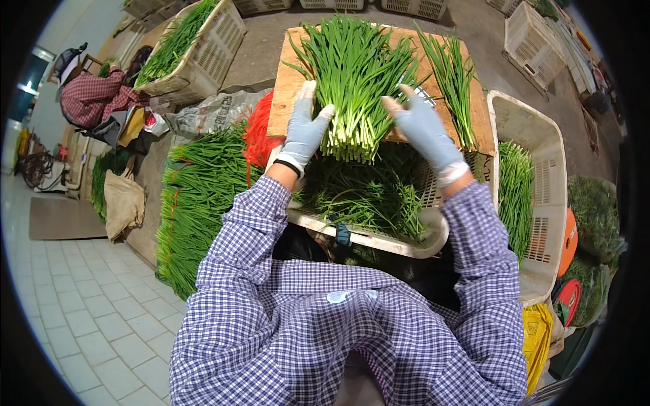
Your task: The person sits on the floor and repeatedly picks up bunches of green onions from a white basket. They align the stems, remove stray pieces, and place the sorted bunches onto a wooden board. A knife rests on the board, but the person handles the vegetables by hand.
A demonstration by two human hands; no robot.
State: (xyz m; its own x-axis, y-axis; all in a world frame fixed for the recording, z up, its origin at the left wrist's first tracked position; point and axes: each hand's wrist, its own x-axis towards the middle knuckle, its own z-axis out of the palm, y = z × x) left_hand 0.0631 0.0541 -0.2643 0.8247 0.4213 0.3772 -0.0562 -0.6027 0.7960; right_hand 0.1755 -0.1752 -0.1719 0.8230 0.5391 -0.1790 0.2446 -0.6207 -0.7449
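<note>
Left hand: the gloved left hand point(304, 128) presses flat against the left side of the chive bundle point(353, 81), fingers spread and pointing up; its grip is released, cupping rather than closing.
Right hand: the gloved right hand point(424, 128) lies against the right side of the same bundle, palm inward, fingers extended; its grip is also released, squeezing the stalks from the side.
Chive bundle: a thick sheaf of green chives, pale cut ends toward the person, leaf tips fanning away; it lies on the wooden board point(288, 88) between the two hands, cut ends overhanging the board's near edge.
Wooden board: a plain plank laid across the top of a white plastic crate point(379, 240), serving as the desk.
Smaller chive bunch: a thinner bunch point(452, 78) lies on the board just right of the right hand, apart from the main bundle.
Crate below: loose chives point(359, 193) fill the white crate under the board's near edge.
Right crate: a second white crate point(542, 176) stands beside it with chives lying inside.
Left side: a long heap of chives point(193, 203) lies on the floor, with red string point(256, 139) just beside the board.
Far left: another person in a red checked shirt point(91, 95) sits near a chive-filled crate point(196, 51).
</note>
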